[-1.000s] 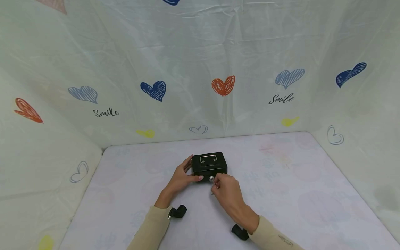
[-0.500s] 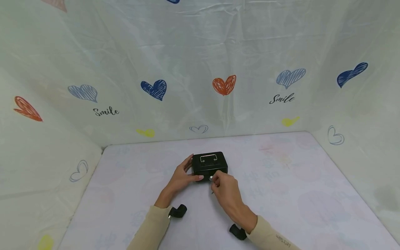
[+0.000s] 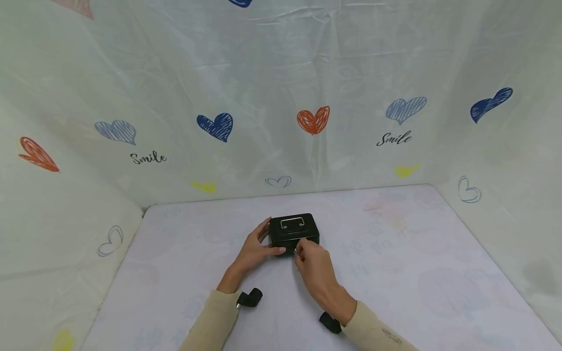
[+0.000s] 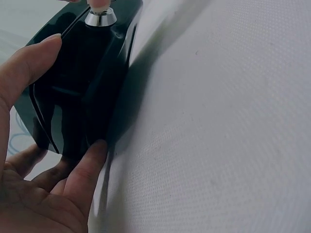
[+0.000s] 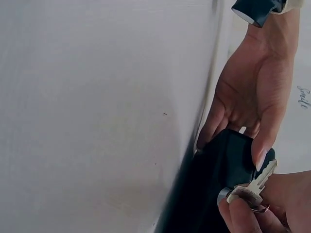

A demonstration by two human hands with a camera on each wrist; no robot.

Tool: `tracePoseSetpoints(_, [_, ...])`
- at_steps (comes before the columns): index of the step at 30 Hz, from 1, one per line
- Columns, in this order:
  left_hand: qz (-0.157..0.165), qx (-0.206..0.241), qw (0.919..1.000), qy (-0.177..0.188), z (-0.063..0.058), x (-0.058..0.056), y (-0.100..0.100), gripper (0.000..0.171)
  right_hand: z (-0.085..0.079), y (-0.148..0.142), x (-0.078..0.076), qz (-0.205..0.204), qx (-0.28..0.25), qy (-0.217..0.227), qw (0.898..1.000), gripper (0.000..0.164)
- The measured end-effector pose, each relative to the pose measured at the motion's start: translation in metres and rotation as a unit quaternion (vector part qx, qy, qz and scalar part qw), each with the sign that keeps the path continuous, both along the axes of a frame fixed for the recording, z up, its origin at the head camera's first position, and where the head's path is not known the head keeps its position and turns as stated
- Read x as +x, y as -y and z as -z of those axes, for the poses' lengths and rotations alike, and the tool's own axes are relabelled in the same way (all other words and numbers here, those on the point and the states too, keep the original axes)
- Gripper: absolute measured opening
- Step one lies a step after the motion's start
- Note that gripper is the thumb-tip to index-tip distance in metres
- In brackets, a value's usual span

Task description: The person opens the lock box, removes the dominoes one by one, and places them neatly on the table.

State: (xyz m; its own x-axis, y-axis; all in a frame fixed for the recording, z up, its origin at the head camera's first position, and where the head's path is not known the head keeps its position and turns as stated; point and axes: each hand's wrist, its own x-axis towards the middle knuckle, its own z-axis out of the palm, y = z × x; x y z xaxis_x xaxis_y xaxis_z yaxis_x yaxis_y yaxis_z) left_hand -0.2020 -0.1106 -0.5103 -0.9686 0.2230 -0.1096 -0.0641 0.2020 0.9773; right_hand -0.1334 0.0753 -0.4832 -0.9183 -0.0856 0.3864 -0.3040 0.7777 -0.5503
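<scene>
A black cash box with a wire handle on its lid rests on the table, lid down. My left hand holds it at the left end, thumb against the front face and fingers spread round the side. At the front, my right hand pinches a key at the round silver lock; that key's head is mostly hidden by the fingertips. A second key hangs from the same small ring, its toothed blade lying across the box front in the right wrist view.
The box stands on a pale patterned table cover. Behind and beside the table hangs a white curtain printed with hearts and "Smile". A black wrist camera sticks out from the left sleeve, another from the right.
My right hand has shifted slightly left and turned at the lock, and its fingers now cover more of the silver lock. The left hand and the cash box have stayed put.
</scene>
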Motion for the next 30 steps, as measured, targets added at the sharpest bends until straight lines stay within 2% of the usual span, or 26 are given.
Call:
tracePoseSetpoints(9, [-0.001,-0.006,1.0,-0.003,0.0,0.001,0.0,0.103,0.006,-0.005,0.006,0.016,0.091,-0.032,0.995,0.023])
tracePoseSetpoints(14, [0.003,-0.016,0.9998,-0.008,0.0,-0.001,0.001,0.103,0.009,-0.007,0.008,0.031,0.125,-0.036,0.991,0.02])
tracePoseSetpoints(23, [0.007,-0.009,0.9999,-0.006,0.001,-0.001,0.002,0.103,0.011,-0.009,0.009,0.027,0.12,-0.05,0.991,0.017])
tracePoseSetpoints(30, [0.007,-0.008,0.9999,-0.007,0.002,-0.001,0.002,0.103,0.012,-0.009,0.007,0.017,0.129,-0.062,0.99,0.021])
